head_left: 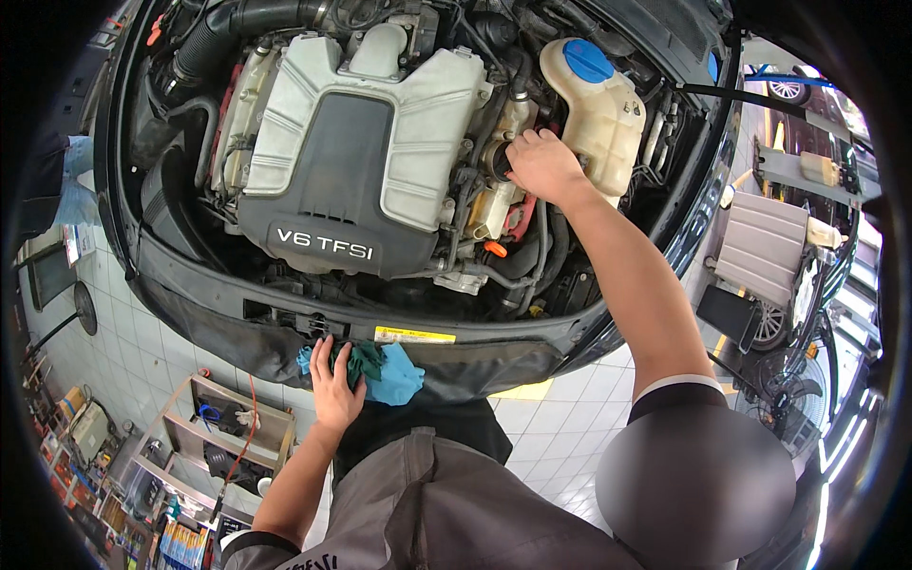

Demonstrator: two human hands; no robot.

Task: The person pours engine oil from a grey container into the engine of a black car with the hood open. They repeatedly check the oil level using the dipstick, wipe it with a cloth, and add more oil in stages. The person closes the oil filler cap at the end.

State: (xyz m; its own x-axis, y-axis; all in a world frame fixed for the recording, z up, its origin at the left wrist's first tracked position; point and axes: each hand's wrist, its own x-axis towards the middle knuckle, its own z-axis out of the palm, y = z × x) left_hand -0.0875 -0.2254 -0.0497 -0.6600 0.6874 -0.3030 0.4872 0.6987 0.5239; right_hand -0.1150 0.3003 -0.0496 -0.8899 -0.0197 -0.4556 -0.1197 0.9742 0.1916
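Note:
My right hand (543,166) reaches into the engine bay, its fingers closed at a black round oil filler cap (498,161) on the engine's right side. Part of the cap is hidden behind the fingers. My left hand (334,385) is at the front edge of the bay, fingers curled over a dark green cloth (365,361). A light blue cloth (397,376) lies against it, on the front cover (456,366). Left of my right hand is the silver and black engine cover (337,161).
A cream coolant tank with a blue cap (589,62) stands just right of my right hand. An orange dipstick handle (495,249) sits below it. A metal cart (195,427) is at lower left, a fan (793,385) at right. Another person's jeans (80,180) show at far left.

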